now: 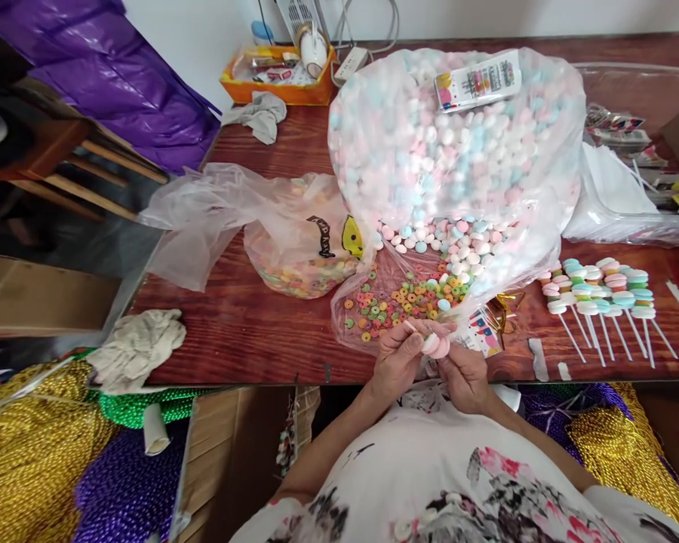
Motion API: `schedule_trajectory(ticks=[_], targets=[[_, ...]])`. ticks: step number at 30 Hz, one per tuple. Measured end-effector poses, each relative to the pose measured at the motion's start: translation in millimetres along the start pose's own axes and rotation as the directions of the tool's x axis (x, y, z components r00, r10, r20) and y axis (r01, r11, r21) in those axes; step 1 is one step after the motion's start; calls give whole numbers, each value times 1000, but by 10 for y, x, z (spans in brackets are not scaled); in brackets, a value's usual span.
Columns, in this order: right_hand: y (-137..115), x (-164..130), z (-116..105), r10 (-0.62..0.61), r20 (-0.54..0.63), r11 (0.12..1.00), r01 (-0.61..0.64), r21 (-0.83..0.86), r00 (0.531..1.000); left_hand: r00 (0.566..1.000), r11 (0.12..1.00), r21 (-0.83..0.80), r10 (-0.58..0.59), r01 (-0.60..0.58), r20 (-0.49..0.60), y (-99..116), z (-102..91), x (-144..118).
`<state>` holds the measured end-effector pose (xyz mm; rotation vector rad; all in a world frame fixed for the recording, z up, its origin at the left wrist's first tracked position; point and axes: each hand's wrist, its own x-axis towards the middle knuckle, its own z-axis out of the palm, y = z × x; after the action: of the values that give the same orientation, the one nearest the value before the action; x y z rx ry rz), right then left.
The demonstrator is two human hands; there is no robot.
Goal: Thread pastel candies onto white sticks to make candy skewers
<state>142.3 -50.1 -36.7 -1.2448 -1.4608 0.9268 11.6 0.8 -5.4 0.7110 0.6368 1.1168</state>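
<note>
At the table's front edge, my two hands meet around a small candy skewer (437, 346) with pink and white marshmallow-like pieces. My left hand (397, 363) pinches its left end, where a bit of pale stick shows. Closed on its right side is my right hand (465, 375); the fingers hide part of it. Just beyond lie small colored rings (410, 300) on clear plastic. Pastel round pieces (475, 245) spill from a big clear bag (453, 143). To the right, several finished-looking candy skewers (603, 288) lie side by side, white sticks toward me.
A knotted plastic bag of rings (302, 264) lies left of the big bag. An orange box (283, 87) and power strip (351, 64) stand behind. At right is a clear bin (622, 226). A crumpled cloth (139, 347) hangs over the left front edge, near gold beads (39, 445).
</note>
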Motion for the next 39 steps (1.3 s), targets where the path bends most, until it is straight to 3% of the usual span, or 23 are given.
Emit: schedule_trajectory(ticks=[4, 8, 11, 14, 15, 17, 20, 22, 24, 27, 31, 32, 34, 37, 39], targets=[[-23, 57, -3, -26, -17, 1000, 26, -14, 1000, 1000, 999, 52, -15, 16, -24, -50, 20, 18], [-105, 143, -114, -45, 75, 997, 49, -54, 996, 997, 993, 99, -59, 64, -57, -52, -13, 100], [-138, 130, -279, 36, 99, 994, -25, -106, 994, 999, 986, 163, -26, 34, -48, 47, -103, 216], [-91, 34, -458, 160, -28, 987, -161, -25, 987, 997, 934, 351, 78, -73, -1, 237, -187, 441], [-60, -2, -513, 210, -101, 978, -208, 34, 972, 993, 876, 469, 109, -112, 34, 299, -191, 547], [8, -53, -606, 299, -257, 951, -265, 160, 919, 980, 663, 722, 135, -197, 143, 372, -148, 799], [91, -72, -688, 341, -386, 935, -268, 230, 857, 950, 376, 875, 56, -305, 307, 307, 22, 1194], [116, -74, -709, 310, -408, 948, -250, 195, 859, 936, 268, 904, -15, -334, 351, 182, 135, 1400], [120, -91, -717, 263, -402, 965, -230, 129, 877, 936, 213, 919, -49, -331, 349, 65, 187, 1523], [123, -142, -740, 192, -377, 980, -195, 31, 906, 945, 248, 918, -31, -308, 326, 6, 134, 1577], [179, -156, -781, 195, -403, 980, -199, 32, 894, 957, 422, 859, 145, -291, 253, 65, 68, 1609], [195, -140, -785, 209, -417, 977, -203, 60, 885, 942, 424, 844, 205, -329, 264, 61, 89, 1633], [214, -99, -784, 231, -435, 973, -204, 108, 871, 884, 350, 815, 255, -461, 391, 5, 167, 1692], [200, -53, -777, 191, -444, 981, -188, 50, 875, 753, 239, 718, 105, -654, 650, -143, 286, 1756], [184, -52, -785, 138, -426, 985, -167, -33, 894, 692, 235, 669, 23, -705, 721, -213, 318, 1758]])
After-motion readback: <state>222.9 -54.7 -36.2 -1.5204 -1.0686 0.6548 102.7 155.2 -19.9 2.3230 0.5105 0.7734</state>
